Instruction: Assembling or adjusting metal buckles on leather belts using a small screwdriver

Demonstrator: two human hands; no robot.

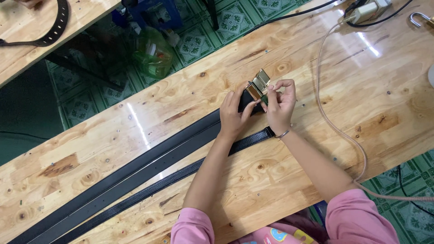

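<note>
Belt [149,162] end pinned under left hand [233,115]; right hand [280,104] grip clamped on gold buckle [258,83].

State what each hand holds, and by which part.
The left hand grips the black belt at its end; the right hand pinches the gold buckle fitted there.

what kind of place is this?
Likely a small belt-assembly workshop: long wooden workbench, black belts laid along it, both hands fitting a gold buckle to a belt end, power strip nearby.
</note>
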